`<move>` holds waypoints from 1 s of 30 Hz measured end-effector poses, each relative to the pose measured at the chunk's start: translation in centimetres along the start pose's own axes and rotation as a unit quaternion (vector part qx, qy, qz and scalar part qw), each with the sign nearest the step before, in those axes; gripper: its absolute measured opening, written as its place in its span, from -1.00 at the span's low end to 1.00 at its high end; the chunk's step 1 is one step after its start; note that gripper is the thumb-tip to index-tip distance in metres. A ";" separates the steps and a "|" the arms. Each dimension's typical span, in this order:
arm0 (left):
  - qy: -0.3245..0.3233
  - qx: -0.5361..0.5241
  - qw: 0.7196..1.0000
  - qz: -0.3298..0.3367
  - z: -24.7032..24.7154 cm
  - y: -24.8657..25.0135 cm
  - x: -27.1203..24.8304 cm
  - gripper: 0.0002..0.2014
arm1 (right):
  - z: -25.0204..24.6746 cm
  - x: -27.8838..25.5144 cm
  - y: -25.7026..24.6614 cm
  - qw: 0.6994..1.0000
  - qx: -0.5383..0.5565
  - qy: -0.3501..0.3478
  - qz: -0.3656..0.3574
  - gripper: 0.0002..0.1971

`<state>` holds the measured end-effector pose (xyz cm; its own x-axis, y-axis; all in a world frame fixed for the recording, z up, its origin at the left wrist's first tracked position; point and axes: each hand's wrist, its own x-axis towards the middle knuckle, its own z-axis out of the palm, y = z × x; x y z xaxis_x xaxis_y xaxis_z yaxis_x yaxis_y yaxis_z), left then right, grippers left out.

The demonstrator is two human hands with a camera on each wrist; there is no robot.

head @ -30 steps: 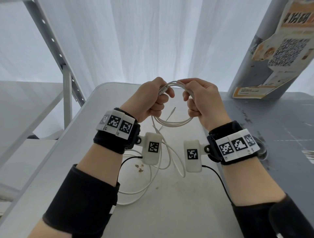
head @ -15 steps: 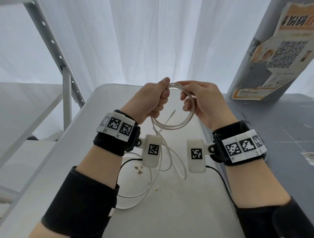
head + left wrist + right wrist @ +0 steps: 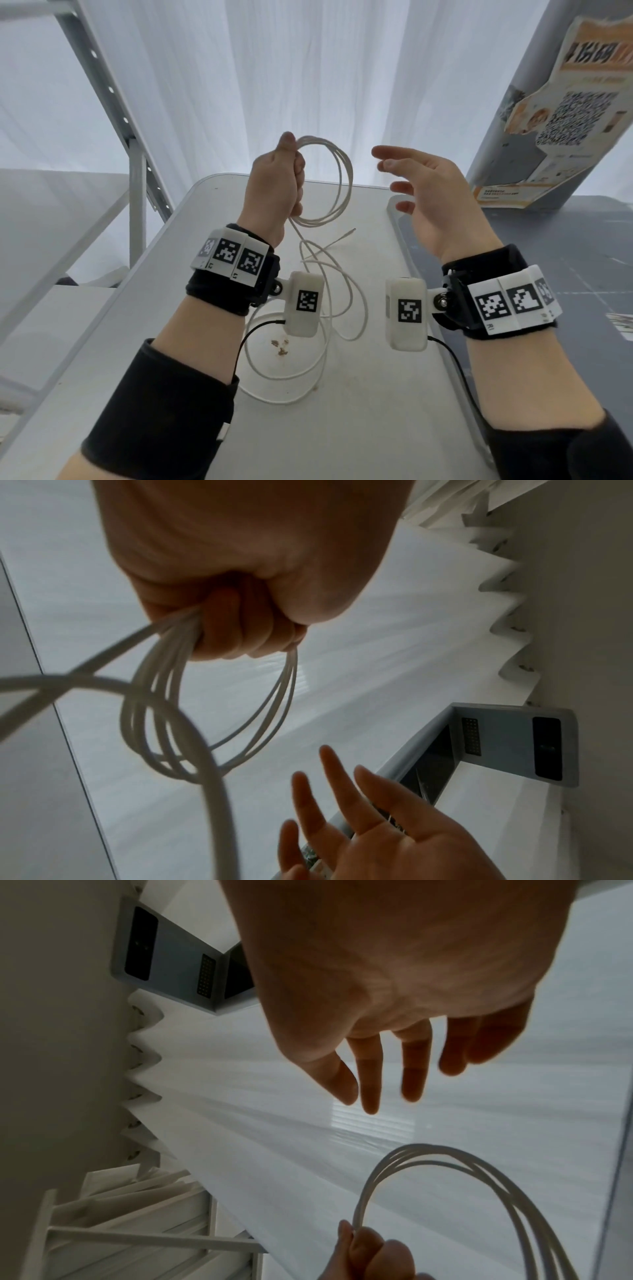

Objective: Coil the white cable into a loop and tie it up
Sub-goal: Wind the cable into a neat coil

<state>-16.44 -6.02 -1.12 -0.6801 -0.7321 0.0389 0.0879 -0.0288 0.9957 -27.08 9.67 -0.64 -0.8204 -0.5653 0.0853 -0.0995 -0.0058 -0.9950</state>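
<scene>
The white cable hangs as a few stacked turns from your left hand, fist wrapped round the bundle so the turns stay together above the white table. Below the coil, the uncoiled slack trails in loose curves onto the table. Right of the coil, clear of it, your right hand hovers with fingers spread, holding nothing, likely free to gather the next length.

Thin white round cable: several upright coils, perhaps four, raised above table; loose remainder trails down onto tabletop.
</scene>
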 end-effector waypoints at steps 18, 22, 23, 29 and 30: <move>-0.143 0.060 0.987 -0.034 1.5 4.0 -4.9 -0.52 | 1.4 -4.2 -5.0 0.993 -0.019 0.021 -0.113 -0.81; -0.166 0.107 0.980 -0.035 1.5 6.2 -7.5 -0.52 | 1.6 -5.9 -8.8 0.970 -0.124 0.056 -0.201 -0.80; -0.165 0.115 0.979 -0.032 1.5 6.7 -8.2 -0.50 | 1.8 -6.3 -9.4 0.968 -0.148 0.042 -0.199 -0.82; -0.158 0.156 0.975 0.012 1.2 9.7 -11.4 -0.53 | 2.4 -9.3 -11.4 0.969 -0.223 -0.058 -0.091 -0.71; -0.158 0.164 0.974 0.022 1.2 10.1 -11.9 -0.59 | 2.4 -9.8 -11.7 0.969 -0.226 -0.053 -0.086 -0.70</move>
<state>-8.31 3.22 8.61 -0.8751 -0.4807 0.0548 -0.0792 0.2540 0.9639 -16.52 13.25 10.03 -0.7099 -0.6695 0.2185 -0.4861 0.2412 -0.8400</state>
